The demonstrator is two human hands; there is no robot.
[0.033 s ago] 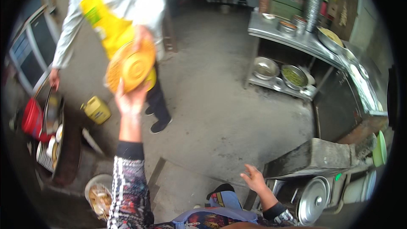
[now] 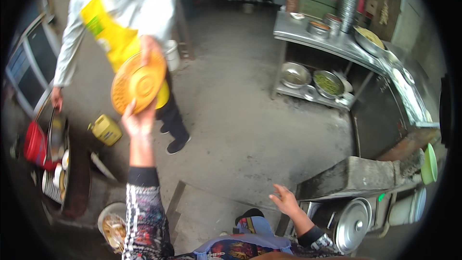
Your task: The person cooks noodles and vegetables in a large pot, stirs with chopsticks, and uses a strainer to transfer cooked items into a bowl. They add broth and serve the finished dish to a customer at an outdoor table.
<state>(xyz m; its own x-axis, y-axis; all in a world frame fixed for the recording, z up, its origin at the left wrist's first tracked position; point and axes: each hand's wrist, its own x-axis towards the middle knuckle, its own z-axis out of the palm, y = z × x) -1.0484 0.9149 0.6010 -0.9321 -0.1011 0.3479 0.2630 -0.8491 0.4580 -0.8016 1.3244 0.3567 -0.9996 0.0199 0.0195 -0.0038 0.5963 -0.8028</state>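
Observation:
An orange plastic colander, round with a perforated side and ringed base, is held out at arm's length to the far left. My left hand grips its near edge, the fingers partly hidden against it. On its far edge rests the hand of a co-worker in a white top and yellow apron. My right hand hangs low on the right, fingers apart and holding nothing, nearest a lidded metal pot.
A steel table with bowls stands at the back right. Right of me is a concrete ledge. A yellow jerrycan and a red bucket are at left. Near my left forearm sits a bowl of food.
The whole view has shifted slightly. The colander sits a little further left and lower in the picture, with my left hand and the co-worker's hand both on it still.

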